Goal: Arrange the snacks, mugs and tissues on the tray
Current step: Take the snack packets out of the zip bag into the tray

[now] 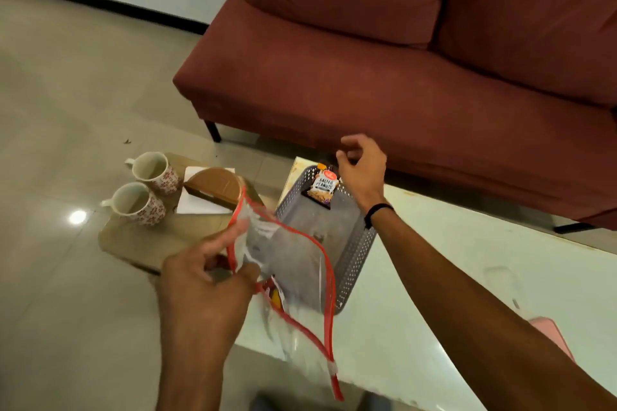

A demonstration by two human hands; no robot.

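Note:
My left hand [207,280] grips the rim of a clear zip bag with a red seal [293,264], held open above the near end of a grey perforated tray [354,253]. Some snack packets show inside the bag [275,294]. A packet of salted peanuts [323,188] lies at the far end of the tray. My right hand [360,167] hovers just right of that packet, fingers loosely curled and holding nothing. Two white mugs with red flower print [152,173] [135,203] stand on a low wooden board [140,240] to the left, beside a brown tissue holder [215,187] with white tissues [197,205].
The tray rests on a pale glass-topped table [434,277]. A dark red sofa [400,77] stands close behind it. A pink object [551,337] lies on the table at the right. Tiled floor [66,93] stretches to the left.

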